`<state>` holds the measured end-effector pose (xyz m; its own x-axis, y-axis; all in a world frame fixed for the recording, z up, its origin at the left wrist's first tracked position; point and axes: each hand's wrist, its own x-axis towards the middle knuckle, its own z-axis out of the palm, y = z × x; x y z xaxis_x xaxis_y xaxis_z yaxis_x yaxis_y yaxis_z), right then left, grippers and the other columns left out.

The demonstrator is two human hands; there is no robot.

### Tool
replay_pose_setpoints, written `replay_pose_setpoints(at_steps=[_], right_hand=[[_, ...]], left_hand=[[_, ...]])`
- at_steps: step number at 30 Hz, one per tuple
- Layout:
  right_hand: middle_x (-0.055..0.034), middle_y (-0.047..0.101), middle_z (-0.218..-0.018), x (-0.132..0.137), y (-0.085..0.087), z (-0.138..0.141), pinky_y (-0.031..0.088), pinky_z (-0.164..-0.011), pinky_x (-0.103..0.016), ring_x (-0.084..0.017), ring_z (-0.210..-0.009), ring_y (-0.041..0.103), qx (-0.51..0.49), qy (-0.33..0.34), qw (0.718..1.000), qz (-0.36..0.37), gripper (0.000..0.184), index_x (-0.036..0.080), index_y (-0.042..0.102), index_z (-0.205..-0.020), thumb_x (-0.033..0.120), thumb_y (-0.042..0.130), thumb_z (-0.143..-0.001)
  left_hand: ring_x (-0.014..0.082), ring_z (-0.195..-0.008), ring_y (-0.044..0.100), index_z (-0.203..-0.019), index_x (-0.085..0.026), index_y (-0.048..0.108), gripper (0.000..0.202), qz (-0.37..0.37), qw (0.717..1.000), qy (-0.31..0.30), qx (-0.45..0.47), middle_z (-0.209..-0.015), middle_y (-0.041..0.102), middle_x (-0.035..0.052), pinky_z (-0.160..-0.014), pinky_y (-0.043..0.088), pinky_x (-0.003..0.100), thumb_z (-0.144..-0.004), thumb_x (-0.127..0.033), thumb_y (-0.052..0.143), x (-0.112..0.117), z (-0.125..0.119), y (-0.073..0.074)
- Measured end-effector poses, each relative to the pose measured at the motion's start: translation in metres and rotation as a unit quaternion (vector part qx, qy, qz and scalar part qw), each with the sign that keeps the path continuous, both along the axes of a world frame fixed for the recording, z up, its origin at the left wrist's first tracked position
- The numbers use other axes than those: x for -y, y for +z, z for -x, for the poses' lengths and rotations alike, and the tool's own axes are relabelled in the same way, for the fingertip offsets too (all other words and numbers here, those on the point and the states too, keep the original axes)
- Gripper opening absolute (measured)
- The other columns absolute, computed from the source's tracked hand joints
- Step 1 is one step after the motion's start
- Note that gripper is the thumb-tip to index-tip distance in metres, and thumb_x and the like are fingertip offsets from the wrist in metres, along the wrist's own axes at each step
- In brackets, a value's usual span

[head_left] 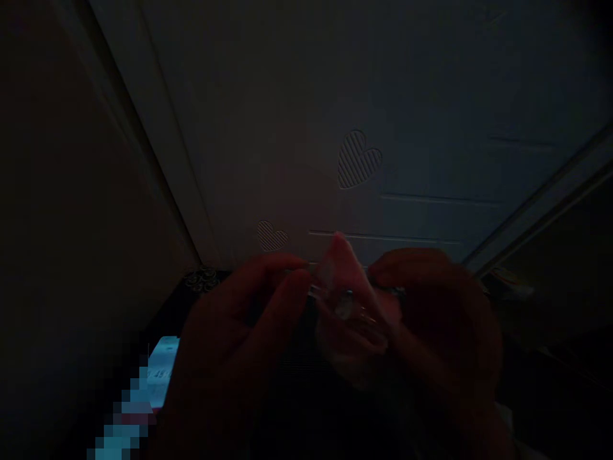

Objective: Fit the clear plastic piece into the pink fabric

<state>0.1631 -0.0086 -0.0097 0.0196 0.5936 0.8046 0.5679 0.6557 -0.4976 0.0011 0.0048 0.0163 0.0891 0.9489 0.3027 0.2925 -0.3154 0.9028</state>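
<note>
A soft pink cloth (342,262), bunched up with a peak at the top, is held between my two hands in very dim light. Within its folds a small shiny, clear-looking item (345,305) catches the light; its kind is too dark to make out. My left hand (249,319) is closed, thumb and forefinger pinching at the left edge of the cloth, where a thin pale part of the item shows. From the right, my right hand (440,313) grips the cloth with curled fingers, partly lost in shadow.
A pale panel door (268,115) with embossed hearts and lines stands in front of me, its frame (148,115) at the left. A lit phone screen (163,370), partly pixelated, glows at lower left. A dark patterned mat (201,279) lies at the door's foot.
</note>
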Motion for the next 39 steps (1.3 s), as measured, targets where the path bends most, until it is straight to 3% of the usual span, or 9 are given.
replay_pose_setpoints(at_steps=[3,9,14,17,21,29,39], right_hand=[[-0.0008,0.058,-0.09,0.002,0.002,0.004,0.047,-0.068,-0.031,-0.017,-0.083,0.055,-0.005,0.001,1.0,-0.015,0.016,0.028,0.056,-0.084,0.016,0.055,-0.073],[0.0001,0.064,-0.086,0.01,0.003,0.01,0.049,-0.066,-0.03,-0.017,-0.078,0.059,0.003,0.01,0.999,0.045,0.017,0.032,0.061,-0.088,0.021,0.051,-0.078],[0.0023,0.066,-0.078,0.01,0.004,0.01,0.049,-0.063,-0.029,-0.016,-0.069,0.06,-0.004,0.004,0.996,0.086,0.017,0.031,0.064,-0.085,0.023,0.05,-0.078],[0.0026,0.066,-0.075,0.01,0.006,0.01,0.048,-0.06,-0.028,-0.016,-0.067,0.06,0.001,0.002,0.996,0.09,0.017,0.031,0.065,-0.084,0.023,0.051,-0.077],[0.0025,0.066,-0.074,0.009,0.006,0.009,0.047,-0.058,-0.026,-0.015,-0.065,0.06,0.003,-0.01,0.996,0.092,0.018,0.029,0.066,-0.083,0.021,0.052,-0.076],[0.0006,0.067,-0.071,0.008,0.007,0.007,0.045,-0.051,-0.022,-0.013,-0.059,0.06,0.008,-0.03,0.993,0.118,0.02,0.024,0.066,-0.083,0.018,0.05,-0.073],[0.0014,0.066,-0.065,0.002,0.007,0.005,0.045,-0.047,-0.02,-0.013,-0.055,0.059,-0.076,0.035,0.98,0.18,0.013,0.022,0.066,-0.075,0.019,0.055,-0.07]], left_hand=[[0.0156,-0.061,0.059,-0.082,-0.026,0.062,0.027,-0.006,1.0,0.002,-0.002,-0.067,0.066,-0.002,-0.054,0.047,0.025,-0.074,-0.047,0.047,0.0,0.0,-0.001],[0.0147,-0.064,0.059,-0.081,-0.027,0.062,0.023,-0.024,1.0,0.018,-0.007,-0.072,0.066,-0.0033,-0.056,0.046,0.023,-0.076,-0.044,0.047,0.0,0.0,-0.005],[0.0162,-0.07,0.06,-0.085,-0.028,0.063,0.023,-0.022,1.0,-0.004,-0.005,-0.077,0.067,-0.0033,-0.059,0.047,0.024,-0.076,-0.043,0.047,0.0,0.0,-0.005],[0.0152,-0.07,0.06,-0.082,-0.028,0.063,0.021,-0.019,1.0,0.006,0.019,-0.078,0.067,-0.004,-0.061,0.047,0.023,-0.076,-0.042,0.048,0.001,-0.001,-0.003],[0.0168,-0.072,0.061,-0.088,-0.028,0.063,0.023,-0.016,1.0,-0.025,0.008,-0.081,0.068,-0.0031,-0.065,0.048,0.025,-0.078,-0.04,0.046,0.001,0.0,-0.003],[0.0146,-0.081,0.061,-0.096,-0.029,0.06,0.022,-0.114,0.993,-0.012,-0.029,-0.091,0.066,-0.0034,-0.071,0.048,0.023,-0.08,-0.034,0.046,-0.002,0.005,-0.011],[0.018,-0.085,0.06,-0.102,-0.031,0.058,0.026,-0.131,0.99,-0.039,-0.027,-0.098,0.064,-0.0009,-0.072,0.05,0.026,-0.078,-0.033,0.048,0.001,0.01,-0.013]])
